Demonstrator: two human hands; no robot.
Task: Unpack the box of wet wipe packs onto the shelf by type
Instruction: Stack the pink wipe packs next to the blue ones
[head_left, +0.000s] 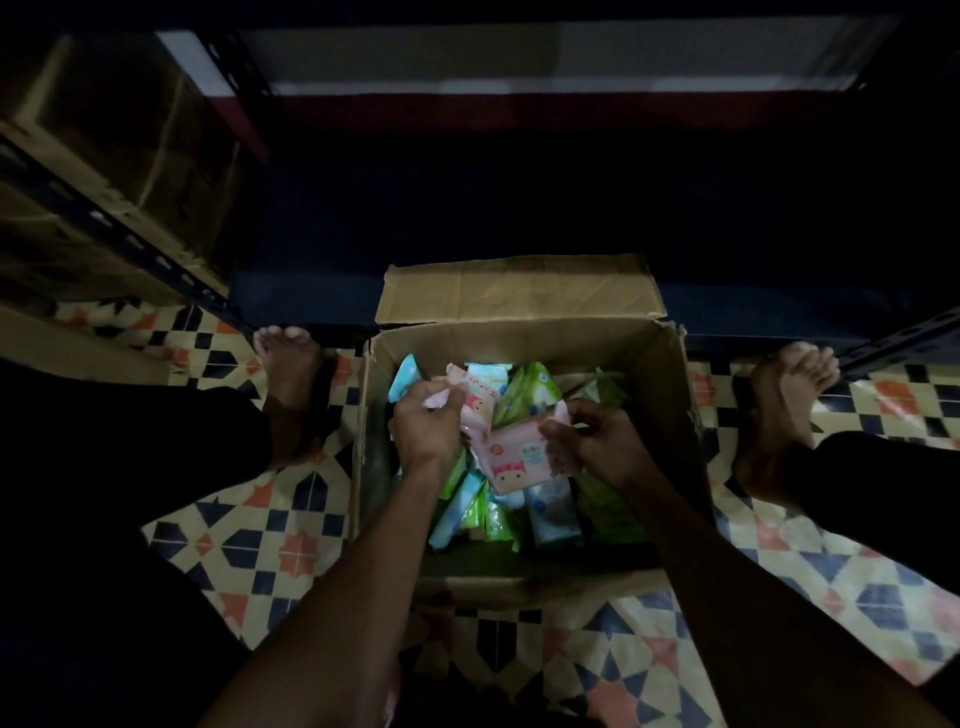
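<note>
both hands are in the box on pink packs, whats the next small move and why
Probably lift both pink packs straight up out of the cardboard box together. The left hand already grips one pink pack and the right hand pinches another pink pack. Both are the same type, and green and blue packs are still mixed below them.

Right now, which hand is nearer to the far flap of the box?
Left. The left hand holds a pink pack at the far left of the box, closer to the flap. The right hand holds another pink pack nearer the person.
</note>
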